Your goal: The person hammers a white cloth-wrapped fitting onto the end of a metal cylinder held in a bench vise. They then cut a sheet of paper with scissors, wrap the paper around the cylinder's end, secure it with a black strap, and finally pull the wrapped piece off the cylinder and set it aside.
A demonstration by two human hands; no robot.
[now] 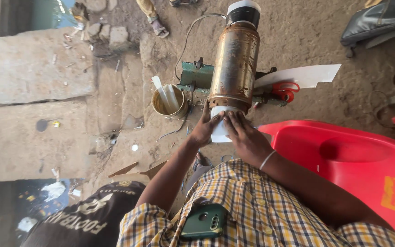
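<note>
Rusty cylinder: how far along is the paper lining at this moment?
Paper already shows at the far end of the rusty cylinder. Both hands, left hand and right hand, press the white paper at the near end. The spare sheet and scissors lie unused.

one rusty cylinder (234, 64), one tin (170, 103), one red chair (344, 160), one scissors (285, 90).

1. both forearms reach forward from the checked shirt sleeves, converging ahead of the chest;
2. the left hand (205, 128) lies with its palm turned inward, fingers extended forward and pressed flat, thumb spread to the side;
3. the right hand (245, 137) sits just beside it, back upward, fingers stretched forward, fingertips near the left hand's;
4. a thin band circles the right wrist.
</note>
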